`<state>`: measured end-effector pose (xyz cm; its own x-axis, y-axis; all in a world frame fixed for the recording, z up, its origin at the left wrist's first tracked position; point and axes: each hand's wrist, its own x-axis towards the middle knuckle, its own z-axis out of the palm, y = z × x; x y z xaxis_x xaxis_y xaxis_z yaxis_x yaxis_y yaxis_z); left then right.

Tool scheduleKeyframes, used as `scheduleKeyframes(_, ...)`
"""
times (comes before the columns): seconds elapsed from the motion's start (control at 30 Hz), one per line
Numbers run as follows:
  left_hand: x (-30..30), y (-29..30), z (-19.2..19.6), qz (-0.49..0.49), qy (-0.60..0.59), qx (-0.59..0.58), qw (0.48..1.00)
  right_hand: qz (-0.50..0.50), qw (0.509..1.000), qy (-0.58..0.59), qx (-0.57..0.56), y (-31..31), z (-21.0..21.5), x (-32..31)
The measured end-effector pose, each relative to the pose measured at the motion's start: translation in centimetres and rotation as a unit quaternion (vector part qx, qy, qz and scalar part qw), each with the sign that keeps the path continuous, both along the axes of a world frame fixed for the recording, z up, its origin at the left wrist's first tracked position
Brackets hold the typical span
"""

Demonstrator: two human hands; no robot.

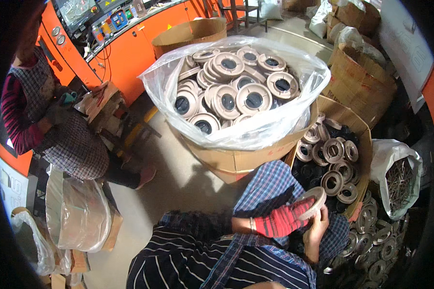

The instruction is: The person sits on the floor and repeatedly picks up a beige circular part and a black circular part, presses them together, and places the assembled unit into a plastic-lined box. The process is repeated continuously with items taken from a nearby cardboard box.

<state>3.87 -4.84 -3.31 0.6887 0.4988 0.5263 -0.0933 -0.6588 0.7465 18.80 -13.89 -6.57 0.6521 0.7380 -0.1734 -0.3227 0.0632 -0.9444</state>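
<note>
My left hand (282, 220), in a red and black striped glove, is closed on a beige round plastic ring (314, 200) above my lap. My bare right hand (317, 225) grips the lower right edge of the same ring, its fingers bent against it. The ring is tilted and looks thick or layered; whether it is one piece or several is unclear. Just beyond my hands, an open carton (363, 144) holds similar beige rings and black parts. A large carton lined with clear plastic (275, 129) stands ahead, heaped with beige round parts with black centres.
Loose rings (366, 243) lie piled at my right. Beside them stands a white sack (388, 149) of thin brown scraps. A co-worker (67, 130) sits at the left by a small wooden bench. Plastic-lined containers (82, 216) stand nearby, and orange machinery (130, 53) lines the back.
</note>
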Motion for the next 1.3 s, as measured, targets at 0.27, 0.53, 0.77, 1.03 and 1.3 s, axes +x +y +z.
scheduleKeyframes(0.27, -0.8, 1.1, -0.2, -0.081, 0.073, -0.215, 0.970, 0.028, 0.948, -0.313, -0.053, -0.5, 1.4, -0.5)
scheduleKeyframes(0.53, -1.2, 1.4, 2.1, -0.071, 0.035, -0.403, 0.912, 0.014, 0.861, -0.506, -0.045, 0.9, 1.3, -1.2)
scheduleKeyframes(0.77, 0.1, 0.8, -0.5, -0.036, 0.007, 0.084, 0.996, 0.004, 0.979, 0.201, -0.015, 2.2, -1.5, -1.0)
scheduleKeyframes(1.03, -1.8, 2.3, 2.9, -0.035, 0.075, -0.292, 0.953, 0.108, 0.901, -0.418, -0.030, 1.0, 3.6, 0.4)
scheduleKeyframes(1.3, -0.7, 2.0, 3.0, -0.071, 0.041, 0.144, 0.986, 0.027, 0.956, 0.291, 0.015, 0.5, 2.4, -1.8)
